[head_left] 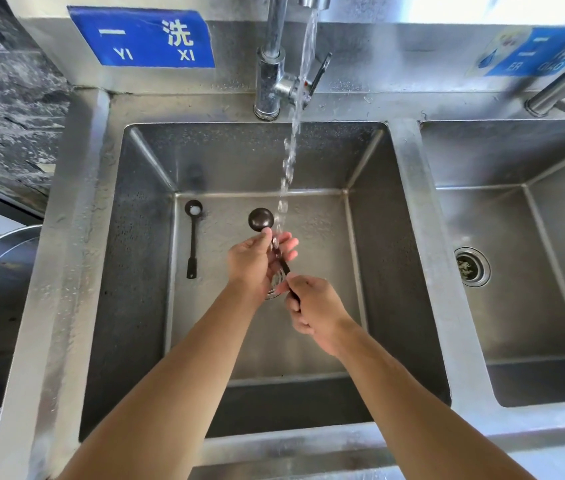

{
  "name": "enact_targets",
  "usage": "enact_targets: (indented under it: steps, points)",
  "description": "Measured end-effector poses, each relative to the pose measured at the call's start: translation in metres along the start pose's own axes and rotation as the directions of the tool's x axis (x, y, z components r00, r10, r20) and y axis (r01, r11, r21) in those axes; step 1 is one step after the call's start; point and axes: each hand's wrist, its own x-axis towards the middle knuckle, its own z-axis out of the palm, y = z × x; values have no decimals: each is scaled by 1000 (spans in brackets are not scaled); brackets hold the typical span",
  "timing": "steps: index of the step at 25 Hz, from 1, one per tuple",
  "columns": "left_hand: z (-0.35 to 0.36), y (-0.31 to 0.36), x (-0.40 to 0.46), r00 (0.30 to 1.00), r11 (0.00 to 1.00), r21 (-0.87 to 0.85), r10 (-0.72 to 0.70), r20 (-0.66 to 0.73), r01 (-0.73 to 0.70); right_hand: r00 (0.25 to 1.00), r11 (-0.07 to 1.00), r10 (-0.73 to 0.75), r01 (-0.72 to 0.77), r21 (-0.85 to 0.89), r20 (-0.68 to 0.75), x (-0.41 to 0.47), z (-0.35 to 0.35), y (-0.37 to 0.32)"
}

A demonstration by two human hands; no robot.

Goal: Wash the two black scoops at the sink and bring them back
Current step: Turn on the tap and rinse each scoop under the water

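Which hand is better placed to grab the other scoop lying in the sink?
Left. The left hand only steadies the held scoop near its bowl and is nearer the second scoop lying left. The right hand grips the handle, farther away.

Two black long-handled scoops: one [261, 220] held bowl-up under the running water, the other [192, 233] flat on the basin floor, bowl seemingly holding something white.

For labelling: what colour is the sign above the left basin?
Blue with white lettering, on the sign; head view shows it.
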Motion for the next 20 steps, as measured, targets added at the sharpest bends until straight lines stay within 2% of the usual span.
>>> enact_targets:
  steps: [5, 8, 14, 17, 20]
  points:
    - [-7, -11, -10, 999, 999, 4, -41, 20, 41, 993, 995, -57, 49, -83, -101, 19, 15, -14]
    - [-12, 0, -11, 998, 1000, 18, -15, 68, 14, 995, 997, -51, 46, -62, -88, 25, 18, -17]
    - [-8, 20, -17, 993, 994, 85, 78, -87, -71, 984, 947, -154, 121, 298, 89, 21, 24, -10]
    - [-7, 22, -16, 987, 997, 9, 83, -139, -83, 983, 936, -156, 116, 332, 97, 25, 26, -11]
    - [-13, 25, -12, 997, 998, 31, 53, -56, -51, 994, 955, -100, 81, 286, 51, 32, 24, -13]
